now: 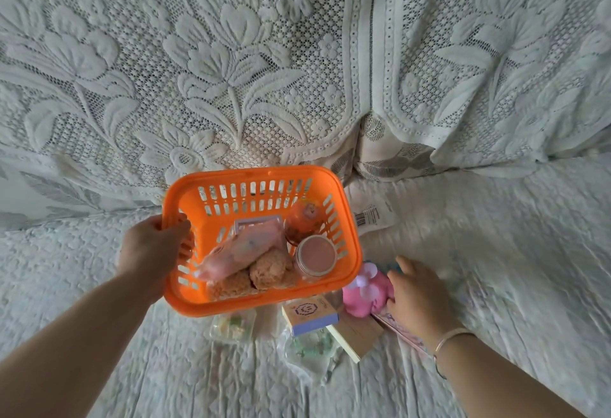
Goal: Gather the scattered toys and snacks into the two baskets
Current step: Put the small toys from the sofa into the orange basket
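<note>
While gripping the left rim of the orange slotted basket [264, 186] at centre frame, left hand [155, 249] curled over the edge, thumb outside and fingers inside. Inside the basket: a pink packet [238, 250] lying slantwise, two crumbly rice-cake snacks [267, 268] beneath it, a clear lidded jar [315, 257] with pinkish contents at the right wall, and an orange round toy [302, 220] just behind the jar. To the lower right, right hand [420, 295] with fingers bent over a pink soft toy [367, 288] on the white quilted bedspread [496, 235], touching it (whether actually clasping it, cannot tell). Just below the basket: a small purple-edged box [310, 313], a wooden block [358, 335], and clear packets [233, 323] with greenish pieces, all close together. Silver bangle [453, 338] on the right wrist. White floral lace cover [231, 70] across the upper frame.
</note>
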`<move>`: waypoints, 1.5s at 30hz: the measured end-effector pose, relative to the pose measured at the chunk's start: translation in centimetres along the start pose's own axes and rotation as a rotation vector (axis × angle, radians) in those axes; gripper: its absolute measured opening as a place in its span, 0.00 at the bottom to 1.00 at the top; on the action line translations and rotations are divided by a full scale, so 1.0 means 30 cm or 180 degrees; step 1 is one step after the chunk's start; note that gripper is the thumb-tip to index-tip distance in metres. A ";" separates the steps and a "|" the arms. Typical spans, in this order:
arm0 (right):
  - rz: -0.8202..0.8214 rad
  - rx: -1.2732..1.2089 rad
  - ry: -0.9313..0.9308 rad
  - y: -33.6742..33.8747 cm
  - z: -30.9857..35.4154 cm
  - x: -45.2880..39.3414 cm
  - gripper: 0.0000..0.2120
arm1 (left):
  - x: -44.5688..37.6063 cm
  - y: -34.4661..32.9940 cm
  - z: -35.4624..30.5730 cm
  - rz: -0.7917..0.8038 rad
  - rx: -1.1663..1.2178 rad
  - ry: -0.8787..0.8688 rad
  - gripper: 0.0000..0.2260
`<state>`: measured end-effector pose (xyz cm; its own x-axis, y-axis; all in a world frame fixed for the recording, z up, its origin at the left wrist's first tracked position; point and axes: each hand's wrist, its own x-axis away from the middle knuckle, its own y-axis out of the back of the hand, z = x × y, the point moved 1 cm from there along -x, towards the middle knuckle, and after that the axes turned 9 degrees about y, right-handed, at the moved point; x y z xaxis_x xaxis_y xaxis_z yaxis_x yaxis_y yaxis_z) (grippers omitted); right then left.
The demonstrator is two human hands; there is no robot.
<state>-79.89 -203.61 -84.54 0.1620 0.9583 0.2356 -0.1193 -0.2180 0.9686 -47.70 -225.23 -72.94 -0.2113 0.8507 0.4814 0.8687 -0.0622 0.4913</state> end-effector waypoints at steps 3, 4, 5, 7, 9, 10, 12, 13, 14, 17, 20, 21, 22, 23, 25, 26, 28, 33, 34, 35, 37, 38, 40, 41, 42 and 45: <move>-0.0136 -0.0026 0.0135 -0.004 0.009 -0.002 0.19 | -0.003 0.002 -0.006 0.0001 0.0030 0.0032 0.06; -0.0179 -0.0034 0.0140 -0.004 0.002 -0.006 0.19 | -0.006 0.003 -0.008 -0.0008 0.0047 0.0023 0.06; -0.0244 -0.0040 0.0129 0.001 -0.004 -0.011 0.19 | -0.008 0.006 -0.011 -0.0020 0.0043 0.0016 0.07; -0.0244 -0.0078 0.0091 0.022 -0.018 -0.020 0.20 | -0.013 0.012 -0.017 -0.0032 0.0060 0.0016 0.07; -0.0078 0.0109 0.0117 0.046 -0.026 -0.030 0.27 | -0.016 0.018 -0.022 -0.0023 0.0099 0.0025 0.07; -0.0035 0.0145 0.0140 0.059 -0.032 -0.035 0.29 | -0.017 0.022 -0.024 -0.0015 0.0125 0.0020 0.07; -0.0148 0.0154 0.0043 0.082 -0.042 -0.051 0.28 | -0.015 0.027 -0.028 -0.0013 0.0146 0.0035 0.07; -0.0262 0.0127 -0.0030 0.095 -0.044 -0.060 0.27 | -0.010 0.028 -0.032 -0.0019 0.0133 0.0043 0.07; -0.0323 0.0125 -0.0100 0.110 -0.042 -0.069 0.26 | -0.006 0.029 -0.036 -0.0028 0.0129 0.0036 0.07; -0.0665 -0.0036 -0.0210 0.145 -0.056 -0.101 0.24 | 0.010 0.033 -0.048 -0.0043 0.0112 0.0056 0.07; -0.0977 -0.0462 -0.0367 0.218 -0.068 -0.130 0.19 | 0.019 0.038 -0.056 -0.0019 0.0106 0.0066 0.07; -0.1129 -0.0608 -0.0460 0.247 -0.069 -0.142 0.17 | 0.024 0.041 -0.060 -0.0003 0.0095 0.0078 0.08; -0.1298 -0.0840 -0.0608 0.276 -0.073 -0.155 0.14 | 0.025 0.042 -0.060 0.0004 0.0101 0.0079 0.07; -0.1436 -0.1203 -0.0809 0.310 -0.079 -0.173 0.12 | 0.030 0.046 -0.062 0.0008 0.0098 0.0098 0.07; -0.1704 -0.2073 -0.1107 0.392 -0.079 -0.212 0.14 | 0.038 0.045 -0.064 0.0020 0.0071 0.0099 0.07; -0.1805 -0.2401 -0.1006 0.442 -0.064 -0.228 0.16 | 0.044 0.047 -0.066 0.0025 0.0051 0.0100 0.07; -0.1852 -0.2699 -0.0463 0.536 0.000 -0.243 0.17 | 0.059 0.047 -0.071 0.0022 0.0048 0.0090 0.06; -0.1356 -0.1890 0.1152 0.664 0.261 -0.232 0.19 | 0.081 0.021 -0.071 0.0118 0.0048 0.0012 0.07; -0.1185 -0.1656 0.1393 0.661 0.312 -0.236 0.20 | 0.085 0.012 -0.071 0.0150 0.0069 -0.0022 0.07; -0.1007 -0.1436 0.1544 0.649 0.355 -0.247 0.20 | 0.095 0.005 -0.075 0.0189 0.0069 -0.0040 0.07; -0.0682 -0.1012 0.1634 0.626 0.426 -0.264 0.17 | 0.119 -0.009 -0.084 0.0217 0.0014 -0.0091 0.07; -0.0539 -0.0788 0.1609 0.613 0.453 -0.269 0.16 | 0.128 -0.014 -0.086 0.0231 -0.0008 -0.0113 0.07; -0.0352 -0.0463 0.1500 0.588 0.486 -0.280 0.14 | 0.139 -0.025 -0.082 0.0261 -0.0032 -0.0126 0.07; -0.0320 -0.0409 0.1415 0.576 0.495 -0.288 0.12 | 0.141 -0.029 -0.080 0.0280 -0.0034 -0.0123 0.07; -0.0295 -0.0407 0.1323 0.564 0.499 -0.294 0.10 | 0.141 -0.032 -0.078 0.0302 -0.0020 -0.0114 0.07; -0.0277 -0.0496 0.1162 0.522 0.491 -0.319 0.08 | 0.137 -0.041 -0.067 0.0362 0.0052 -0.0067 0.07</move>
<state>-68.89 -218.92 -70.47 -0.1771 0.9807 0.0825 -0.2721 -0.1293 0.9535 -50.55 -222.71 -70.10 -0.1018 0.8494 0.5179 0.8938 -0.1505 0.4225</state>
